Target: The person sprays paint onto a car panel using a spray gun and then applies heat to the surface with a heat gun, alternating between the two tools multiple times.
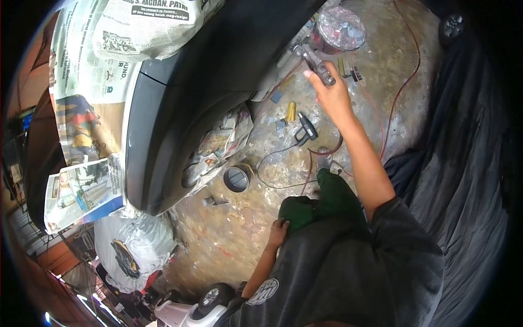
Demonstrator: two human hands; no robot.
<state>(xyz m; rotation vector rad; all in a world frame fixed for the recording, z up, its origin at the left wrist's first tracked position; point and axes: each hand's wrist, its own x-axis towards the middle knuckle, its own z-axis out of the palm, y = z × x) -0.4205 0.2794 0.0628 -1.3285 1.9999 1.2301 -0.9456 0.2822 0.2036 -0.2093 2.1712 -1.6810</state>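
Observation:
My right hand [333,97] is closed round the handle of a grey metal spray gun [317,64], held out beside the lower edge of a dark car panel [158,117]. Just beyond the gun stands a paint-splattered bucket [341,30]. My left hand [278,232] lies on the knee of my green trousers [298,213], fingers spread and holding nothing. Newspaper sheets [103,82] cover the car above the panel, and more paper [226,133] fills the wheel arch.
On the stained floor lie a black heat gun [308,126] with its cord, a yellow piece [291,111] and an open can [238,178]. Reddish hoses [396,103] run across the floor. Dark sheeting [463,163] hangs at the right. A white toy car [188,313] is behind my left arm.

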